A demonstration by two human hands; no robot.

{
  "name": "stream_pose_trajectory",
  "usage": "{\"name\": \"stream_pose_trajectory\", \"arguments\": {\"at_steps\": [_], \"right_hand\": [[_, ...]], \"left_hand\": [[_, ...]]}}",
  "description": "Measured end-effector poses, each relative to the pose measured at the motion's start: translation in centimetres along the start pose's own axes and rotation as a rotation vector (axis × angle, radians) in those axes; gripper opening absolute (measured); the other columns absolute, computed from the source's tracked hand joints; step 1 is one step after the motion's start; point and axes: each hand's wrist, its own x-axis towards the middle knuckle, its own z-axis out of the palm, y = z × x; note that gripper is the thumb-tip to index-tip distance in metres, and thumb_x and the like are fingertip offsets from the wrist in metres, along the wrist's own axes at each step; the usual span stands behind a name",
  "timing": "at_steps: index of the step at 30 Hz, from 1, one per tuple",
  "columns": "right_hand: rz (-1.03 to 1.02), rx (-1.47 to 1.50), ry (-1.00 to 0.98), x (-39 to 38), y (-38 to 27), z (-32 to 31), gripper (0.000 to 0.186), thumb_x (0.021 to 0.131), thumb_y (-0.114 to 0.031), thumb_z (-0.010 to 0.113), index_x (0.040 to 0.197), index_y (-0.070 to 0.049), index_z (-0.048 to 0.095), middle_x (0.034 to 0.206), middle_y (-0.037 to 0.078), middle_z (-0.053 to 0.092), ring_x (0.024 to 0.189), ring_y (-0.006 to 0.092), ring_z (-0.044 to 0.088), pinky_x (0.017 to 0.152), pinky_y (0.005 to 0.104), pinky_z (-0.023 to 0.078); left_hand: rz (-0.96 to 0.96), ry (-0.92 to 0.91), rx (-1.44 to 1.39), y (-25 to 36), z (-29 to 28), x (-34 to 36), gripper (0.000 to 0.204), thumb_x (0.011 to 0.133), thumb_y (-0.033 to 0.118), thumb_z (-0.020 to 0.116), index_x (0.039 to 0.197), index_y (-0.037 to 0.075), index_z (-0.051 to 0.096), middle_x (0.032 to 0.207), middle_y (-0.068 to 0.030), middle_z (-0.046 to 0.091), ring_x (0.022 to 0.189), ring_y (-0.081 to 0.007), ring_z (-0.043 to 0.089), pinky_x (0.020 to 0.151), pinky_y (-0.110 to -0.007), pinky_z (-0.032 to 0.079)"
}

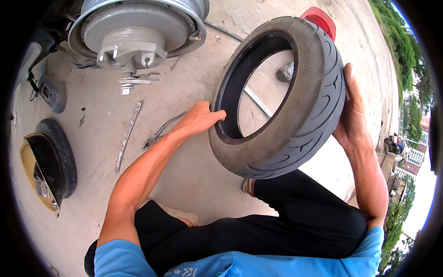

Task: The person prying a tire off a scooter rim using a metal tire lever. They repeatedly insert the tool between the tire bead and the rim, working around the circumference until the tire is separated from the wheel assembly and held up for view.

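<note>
A black rubber tire with curved tread grooves is held up in front of me, tilted, its open centre facing left. My left hand grips the near left bead, the thumb hooked over the inner edge and the fingers behind the sidewall. Against the tread on the other side rests my right hand, its fingers stretched upward and the palm along the rubber. At the upper left is a bare silver wheel rim with a hub, a bolt and washers sticking out below it.
On the concrete lie a metal tire lever and a dark cable or tool. At the left a small tire leans by a cut container with tools inside. A red object and a grey tool sit beyond the tire.
</note>
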Motion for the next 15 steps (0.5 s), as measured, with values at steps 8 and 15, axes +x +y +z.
{"name": "stream_pose_trajectory", "arguments": {"at_steps": [8, 15], "right_hand": [[0.041, -0.079, -0.002, -0.1, 0.4, -0.5, 0.065, 0.105, -0.058, 0.054, 0.14, -0.004, 0.061, 0.131, 0.011, 0.071, 0.113, 0.0183, 0.07, 0.102, 0.037, 0.056], [0.091, -0.025, -0.063, -1.7, 0.3, -0.3, 0.067, 0.104, -0.055, 0.058, 0.144, -0.002, 0.055, 0.134, 0.013, 0.068, 0.118, 0.021, 0.069, 0.104, 0.0396, 0.055]], "left_hand": [[-0.002, -0.013, 0.054, -0.8, 0.4, 0.6, 0.054, 0.075, 0.04, 0.071, 0.078, -0.013, 0.066, 0.073, -0.0199, 0.064, 0.073, -0.0265, 0.065, 0.071, -0.042, 0.05], [0.014, -0.035, 0.02, -0.4, -0.1, 0.0, 0.053, 0.08, 0.043, 0.074, 0.096, -0.008, 0.072, 0.081, -0.015, 0.069, 0.076, -0.0232, 0.064, 0.073, -0.038, 0.051]]}}
